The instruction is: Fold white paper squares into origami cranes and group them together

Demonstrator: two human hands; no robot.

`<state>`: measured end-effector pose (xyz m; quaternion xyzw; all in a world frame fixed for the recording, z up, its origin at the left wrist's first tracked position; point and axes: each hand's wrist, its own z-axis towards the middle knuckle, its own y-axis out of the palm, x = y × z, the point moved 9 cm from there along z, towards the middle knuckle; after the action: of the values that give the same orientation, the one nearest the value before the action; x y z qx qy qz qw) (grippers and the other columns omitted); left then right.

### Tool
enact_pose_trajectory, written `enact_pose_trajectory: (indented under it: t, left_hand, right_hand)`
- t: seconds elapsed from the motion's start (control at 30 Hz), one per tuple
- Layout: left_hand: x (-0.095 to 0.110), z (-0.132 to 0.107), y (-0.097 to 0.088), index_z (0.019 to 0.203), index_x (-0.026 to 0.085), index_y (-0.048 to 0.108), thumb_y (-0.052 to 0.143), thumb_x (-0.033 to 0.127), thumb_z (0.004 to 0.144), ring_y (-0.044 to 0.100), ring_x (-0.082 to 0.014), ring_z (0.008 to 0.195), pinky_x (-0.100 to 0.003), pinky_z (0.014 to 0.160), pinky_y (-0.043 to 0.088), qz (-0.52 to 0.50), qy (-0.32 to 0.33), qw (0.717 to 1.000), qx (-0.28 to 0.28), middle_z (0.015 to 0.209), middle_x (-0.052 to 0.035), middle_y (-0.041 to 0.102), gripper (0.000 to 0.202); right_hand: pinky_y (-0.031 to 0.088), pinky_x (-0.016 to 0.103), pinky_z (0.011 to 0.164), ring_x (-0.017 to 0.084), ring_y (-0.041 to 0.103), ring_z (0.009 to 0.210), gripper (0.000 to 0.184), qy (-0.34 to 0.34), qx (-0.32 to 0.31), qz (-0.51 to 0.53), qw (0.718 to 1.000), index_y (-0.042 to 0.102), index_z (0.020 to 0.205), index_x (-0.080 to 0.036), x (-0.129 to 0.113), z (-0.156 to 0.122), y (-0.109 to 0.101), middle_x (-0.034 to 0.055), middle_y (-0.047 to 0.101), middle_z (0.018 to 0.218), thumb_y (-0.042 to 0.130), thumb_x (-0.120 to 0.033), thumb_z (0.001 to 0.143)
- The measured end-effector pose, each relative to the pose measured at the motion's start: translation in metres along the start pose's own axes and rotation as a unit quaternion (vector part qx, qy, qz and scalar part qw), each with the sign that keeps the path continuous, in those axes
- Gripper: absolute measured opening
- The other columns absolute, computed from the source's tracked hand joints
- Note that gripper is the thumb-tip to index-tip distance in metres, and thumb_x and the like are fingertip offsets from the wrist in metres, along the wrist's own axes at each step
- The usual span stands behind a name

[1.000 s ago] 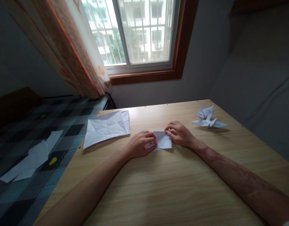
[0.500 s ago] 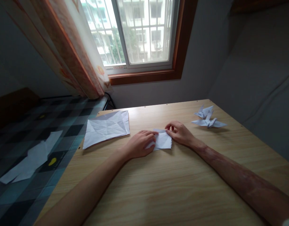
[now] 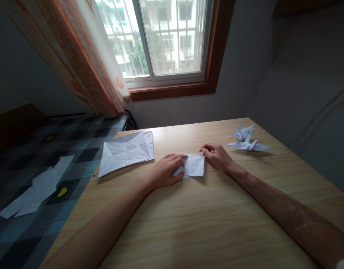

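Observation:
A small folded white paper [image 3: 193,165] lies flat on the wooden table [image 3: 205,220]. My left hand [image 3: 166,170] rests on its left part, fingers curled and pressing it down. My right hand [image 3: 215,155] pinches the paper's upper right corner with closed fingers. Both forearms lie low over the table.
A creased, unfolded white sheet [image 3: 127,151] lies at the table's far left. Folded paper cranes [image 3: 246,140] sit at the far right. Left of the table is a checked surface with more white paper [image 3: 34,188]. A window [image 3: 163,37] and curtain [image 3: 85,56] are behind.
My right hand has slid right and up along the paper's top edge to its corner, uncovering more of the sheet. My left hand has stayed on the left part.

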<state>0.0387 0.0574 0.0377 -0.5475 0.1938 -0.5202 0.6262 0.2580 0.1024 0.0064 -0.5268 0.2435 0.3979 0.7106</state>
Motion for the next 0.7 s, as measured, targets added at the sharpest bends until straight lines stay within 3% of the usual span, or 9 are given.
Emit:
enact_pose_trajectory:
  t: [0.23, 0.43, 0.6, 0.7]
  left_hand:
    - [0.002, 0.0, 0.0, 0.113, 0.024, 0.064, 0.07, 0.024, 0.094, 0.067, -0.0282, 0.14, -0.049, 0.122, 0.052, 0.011, 0.006, 1.0, -0.003, 0.154, -0.0131, 0.068, 0.02]
    - [0.0, 0.001, 0.0, 0.111, 0.024, 0.065, 0.072, 0.025, 0.092, 0.07, -0.029, 0.13, -0.047, 0.114, 0.057, 0.017, 0.002, 1.0, 0.008, 0.144, -0.0111, 0.071, 0.021]
    - [-0.003, 0.001, -0.001, 0.11, 0.024, 0.066, 0.073, 0.027, 0.091, 0.071, -0.0277, 0.114, -0.043, 0.104, 0.059, 0.025, -0.004, 1.0, 0.016, 0.125, -0.0101, 0.073, 0.02]
    - [-0.006, 0.001, -0.001, 0.105, 0.024, 0.067, 0.073, 0.028, 0.091, 0.071, -0.027, 0.107, -0.041, 0.098, 0.06, 0.034, -0.015, 0.999, 0.025, 0.116, -0.0095, 0.072, 0.016]
  right_hand:
    - [0.048, 0.031, 0.065, 0.02, 0.064, 0.072, 0.026, 0.045, -0.01, 0.116, 0.992, 0.079, 0.083, -0.02, 0.007, 0.006, 0.004, 0.0035, 0.076, 0.077, 0.07, -0.044, 0.087]
    - [0.041, 0.028, 0.052, 0.017, 0.057, 0.061, 0.033, 0.11, -0.05, 0.179, 0.976, 0.076, 0.088, -0.019, 0.011, 0.004, 0.015, 0.0024, 0.071, 0.074, 0.074, -0.051, 0.085]
    - [0.052, 0.031, 0.067, 0.022, 0.066, 0.075, 0.032, 0.064, -0.026, 0.194, 0.979, 0.074, 0.108, -0.02, -0.011, 0.0, 0.009, 0.0033, 0.074, 0.083, 0.072, -0.047, 0.091]
    - [0.055, 0.034, 0.076, 0.023, 0.07, 0.083, 0.033, 0.029, -0.03, 0.241, 0.97, 0.071, 0.12, -0.02, -0.026, -0.007, 0.011, 0.0034, 0.075, 0.084, 0.063, -0.043, 0.098]
